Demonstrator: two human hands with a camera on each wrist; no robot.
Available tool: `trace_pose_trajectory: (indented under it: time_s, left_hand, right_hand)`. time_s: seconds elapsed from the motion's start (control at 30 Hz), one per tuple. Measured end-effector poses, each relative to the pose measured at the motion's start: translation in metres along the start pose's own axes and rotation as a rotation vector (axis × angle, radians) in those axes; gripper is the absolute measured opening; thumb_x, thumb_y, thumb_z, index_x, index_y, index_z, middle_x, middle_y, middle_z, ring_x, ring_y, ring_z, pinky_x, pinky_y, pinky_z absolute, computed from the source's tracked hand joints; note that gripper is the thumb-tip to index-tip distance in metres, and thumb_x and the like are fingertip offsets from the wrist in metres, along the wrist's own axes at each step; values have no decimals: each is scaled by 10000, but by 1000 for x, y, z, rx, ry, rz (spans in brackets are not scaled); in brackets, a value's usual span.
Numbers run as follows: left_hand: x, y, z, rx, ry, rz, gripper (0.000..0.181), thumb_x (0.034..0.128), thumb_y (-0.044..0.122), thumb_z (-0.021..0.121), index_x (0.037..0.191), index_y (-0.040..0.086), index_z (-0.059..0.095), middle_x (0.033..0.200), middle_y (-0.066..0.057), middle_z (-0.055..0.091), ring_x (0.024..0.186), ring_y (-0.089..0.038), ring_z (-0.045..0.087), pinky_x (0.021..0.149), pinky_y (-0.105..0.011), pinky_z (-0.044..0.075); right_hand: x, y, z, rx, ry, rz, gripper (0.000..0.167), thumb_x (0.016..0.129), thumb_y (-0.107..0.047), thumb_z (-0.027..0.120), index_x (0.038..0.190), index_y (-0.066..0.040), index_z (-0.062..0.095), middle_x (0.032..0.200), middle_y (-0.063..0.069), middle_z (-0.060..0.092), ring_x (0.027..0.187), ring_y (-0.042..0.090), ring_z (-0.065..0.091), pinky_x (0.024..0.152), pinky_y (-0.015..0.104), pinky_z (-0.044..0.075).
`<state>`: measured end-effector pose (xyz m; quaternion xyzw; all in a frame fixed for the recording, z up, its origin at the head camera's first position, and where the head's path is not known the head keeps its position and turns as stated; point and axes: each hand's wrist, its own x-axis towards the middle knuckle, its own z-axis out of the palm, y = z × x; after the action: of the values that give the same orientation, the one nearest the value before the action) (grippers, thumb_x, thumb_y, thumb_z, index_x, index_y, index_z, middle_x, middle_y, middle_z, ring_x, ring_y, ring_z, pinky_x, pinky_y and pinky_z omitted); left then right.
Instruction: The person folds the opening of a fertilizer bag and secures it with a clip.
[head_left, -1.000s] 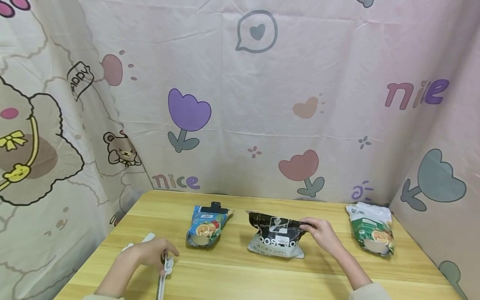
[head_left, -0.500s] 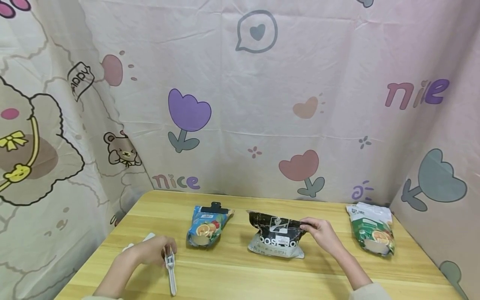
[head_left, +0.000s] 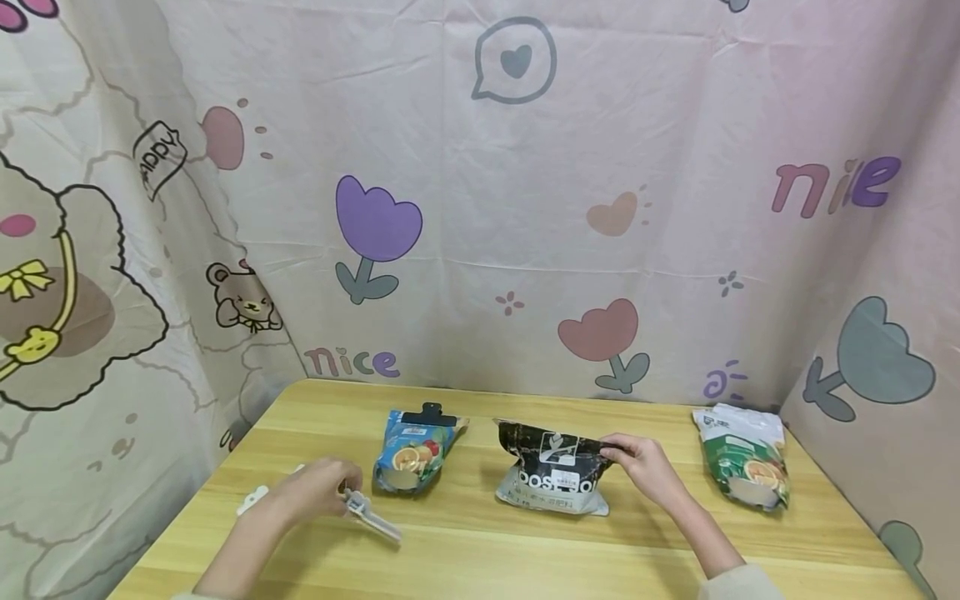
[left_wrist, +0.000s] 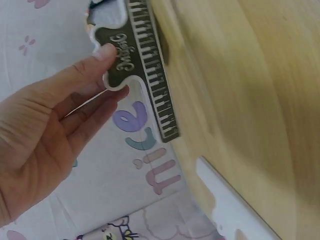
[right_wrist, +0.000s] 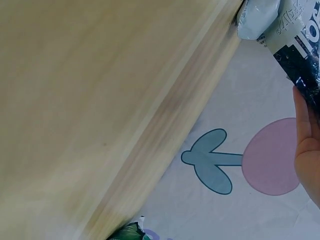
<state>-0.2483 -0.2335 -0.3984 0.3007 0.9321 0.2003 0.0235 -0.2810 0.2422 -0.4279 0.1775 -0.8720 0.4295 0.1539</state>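
My left hand (head_left: 318, 492) pinches a bag clip (head_left: 377, 521) above the left part of the table. In the left wrist view, the bag clip (left_wrist: 152, 75) shows a piano-key print, and the thumb presses its dark tab. My right hand (head_left: 647, 469) pinches the top right corner of a black and white bag (head_left: 551, 479), which stands upright at the middle of the table. The right wrist view shows only part of this bag (right_wrist: 300, 60) and of the right hand (right_wrist: 307, 150). The clip is apart from the bag.
Left of the black and white bag stands a blue bag (head_left: 408, 458) with a black clip (head_left: 429, 417) across its top. A green and white bag (head_left: 742, 458) leans at the far right. A white clip (left_wrist: 235, 205) lies on the table (head_left: 480, 558), partly behind my left hand in the head view.
My left hand has risen slightly and shifted right, turning the bag clip so that its free end swings toward the black and white bag. The right hand keeps its hold on the bag corner.
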Motion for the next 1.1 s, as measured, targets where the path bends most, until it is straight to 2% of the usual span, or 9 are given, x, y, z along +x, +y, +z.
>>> trace_pose_trajectory:
  time_s: [0.13,0.3,0.4,0.5,0.63,0.73,0.87,0.97,1.1]
  left_hand:
    - [4,11,-5,-81,0,16,221,722,-3,717,911,83,641,811,87,589,712,-83,539,601,-260,475]
    - [9,30,-15,-146,54,22,201,779,20,685,972,30,629,854,50,610,754,-100,569,647,-255,499]
    - [13,43,-20,-213,103,-14,186,809,33,665,980,19,594,860,28,607,784,-128,582,665,-242,504]
    - [17,56,-23,-273,188,-64,202,818,34,658,997,16,566,896,-5,608,844,-179,600,701,-239,507]
    - [23,68,-21,-346,318,-84,229,801,7,669,988,14,537,932,-60,607,889,-245,617,729,-249,511]
    - [28,75,-17,-416,385,-25,254,791,-41,667,998,-10,522,969,-118,600,926,-298,606,763,-270,507]
    - [37,83,-12,-474,444,47,328,793,-58,655,1103,-42,546,1038,-172,599,967,-326,587,808,-308,492]
    - [45,91,-9,-535,476,12,340,821,-9,647,1148,-40,558,1059,-176,606,965,-311,595,808,-305,492]
    - [59,103,-6,-715,503,-41,283,847,-18,616,1109,-75,526,1062,-212,594,990,-330,586,805,-292,492]
  right_hand:
    - [0,1,0,-11,3,-8,97,819,4,649,898,-19,699,863,68,678,747,111,614,633,251,512]
    - [1,1,0,2,-7,-8,103,825,2,643,913,-11,696,859,73,677,727,98,606,613,252,505]
    - [1,0,-1,9,-11,-5,110,830,0,639,925,-4,693,864,80,676,724,103,608,612,253,505]
    - [1,-1,-1,9,-6,-4,112,828,4,640,926,1,693,868,87,676,729,112,613,618,253,508]
    - [0,-1,-1,9,-6,-4,112,824,12,642,923,2,693,866,89,677,729,113,616,619,251,509]
    - [-1,0,0,15,-10,-3,112,823,13,643,923,8,691,864,94,678,728,107,615,620,250,510]
    - [-1,1,0,16,-7,-4,114,818,21,644,922,14,690,861,99,677,726,96,611,618,251,510]
    - [-1,1,0,6,-2,-11,115,815,25,645,919,8,691,858,94,678,723,87,605,613,250,506]
    - [-1,0,0,2,-1,-16,113,814,26,645,915,3,691,852,87,678,722,78,600,611,250,504]
